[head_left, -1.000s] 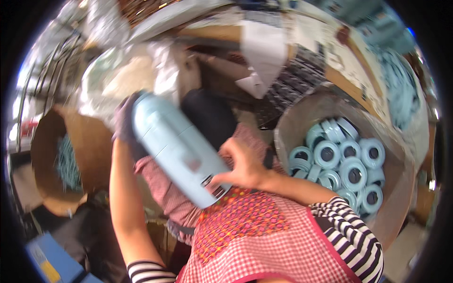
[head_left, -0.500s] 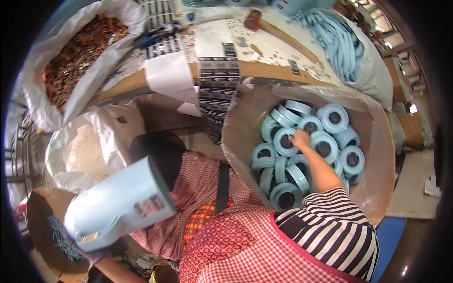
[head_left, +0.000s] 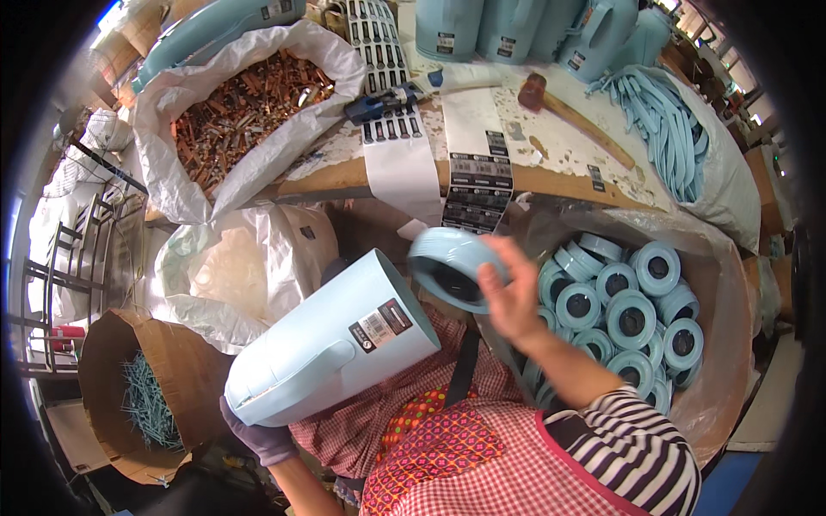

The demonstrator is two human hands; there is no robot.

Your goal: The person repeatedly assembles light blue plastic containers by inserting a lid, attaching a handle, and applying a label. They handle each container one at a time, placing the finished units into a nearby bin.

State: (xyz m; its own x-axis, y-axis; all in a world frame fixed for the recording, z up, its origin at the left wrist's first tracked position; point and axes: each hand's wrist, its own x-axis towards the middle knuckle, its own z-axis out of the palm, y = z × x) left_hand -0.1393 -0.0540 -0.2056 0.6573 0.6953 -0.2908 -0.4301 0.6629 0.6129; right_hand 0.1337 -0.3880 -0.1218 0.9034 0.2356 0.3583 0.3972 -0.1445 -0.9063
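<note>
My left hand [head_left: 258, 437], in a dark glove at the lower left of the frame, grips the base end of a pale blue jug body [head_left: 331, 348] that lies tilted across my lap in the middle. My right hand [head_left: 514, 297], bare, is clenched around a pale blue ring lid [head_left: 452, 268] just above the jug's open end. A sack of matching lids [head_left: 632, 310] sits at the right. The worktop [head_left: 344, 176] crosses the top, with a mallet [head_left: 572, 116] on it.

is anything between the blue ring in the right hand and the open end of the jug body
Nothing visible. The right hand holds the blue ring just right of the open end of the light blue jug body, which the gloved left hand holds from below.
</note>
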